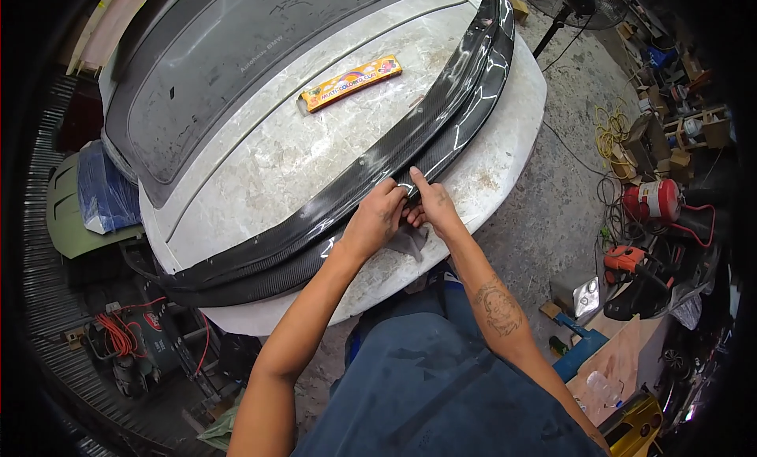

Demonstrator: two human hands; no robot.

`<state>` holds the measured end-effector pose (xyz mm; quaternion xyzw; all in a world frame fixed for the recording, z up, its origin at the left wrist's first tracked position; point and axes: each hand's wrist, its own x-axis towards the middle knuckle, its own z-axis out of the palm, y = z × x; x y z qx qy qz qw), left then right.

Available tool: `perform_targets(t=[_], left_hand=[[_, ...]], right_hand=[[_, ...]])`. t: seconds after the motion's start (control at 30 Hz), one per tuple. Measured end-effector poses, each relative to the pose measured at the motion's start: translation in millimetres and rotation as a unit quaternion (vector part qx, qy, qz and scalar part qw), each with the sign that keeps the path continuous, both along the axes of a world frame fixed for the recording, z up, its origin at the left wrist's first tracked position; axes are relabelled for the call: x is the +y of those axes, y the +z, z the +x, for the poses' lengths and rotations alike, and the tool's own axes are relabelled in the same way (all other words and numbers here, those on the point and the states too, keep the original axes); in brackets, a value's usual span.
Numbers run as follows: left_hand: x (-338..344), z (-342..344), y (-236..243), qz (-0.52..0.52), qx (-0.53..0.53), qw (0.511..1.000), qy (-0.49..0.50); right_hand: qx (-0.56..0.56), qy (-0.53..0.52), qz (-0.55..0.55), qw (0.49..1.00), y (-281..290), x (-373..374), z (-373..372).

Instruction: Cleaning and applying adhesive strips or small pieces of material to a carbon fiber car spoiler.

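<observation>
A long, curved, glossy black carbon-fibre car spoiler (378, 160) lies in an arc across a scuffed white car trunk lid (260, 189). At its near edge, my left hand (374, 220) is closed, fingertips pinching the rim. Close beside it on the right, my right hand (435, 208) grips the same edge, thumb laid on top and fingers curled beneath. What the fingertips touch under the rim is partly hidden. A grey cloth (408, 242) hangs just below both hands. Farther up the lid rests a small orange-yellow box (351, 84).
Beyond the white panel is a dark rear window (205, 70). On the floor to the right are a red tank (653, 201), an orange-and-black power tool (631, 268) and a yellow cord (613, 138). A machine with an orange cable (118, 335) stands at lower left.
</observation>
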<state>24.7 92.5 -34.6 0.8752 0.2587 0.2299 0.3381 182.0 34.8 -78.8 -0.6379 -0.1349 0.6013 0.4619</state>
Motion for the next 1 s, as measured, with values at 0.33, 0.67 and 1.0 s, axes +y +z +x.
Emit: perform_targets(t=[0.33, 0.67, 1.0], left_hand=[[-10, -9, 0, 0.002, 0.012, 1.0, 0.012], [1, -10, 15, -0.036, -0.065, 0.995, 0.063], [-18, -36, 0, -0.025, 0.001, 0.999, 0.046]], right_hand=[[0.003, 0.001, 0.01, 1.0, -4, -2, 1], [-0.009, -0.002, 0.009, 1.0, -2, -2, -2], [-0.003, -0.003, 0.011, 1.0, 0, -1, -2]])
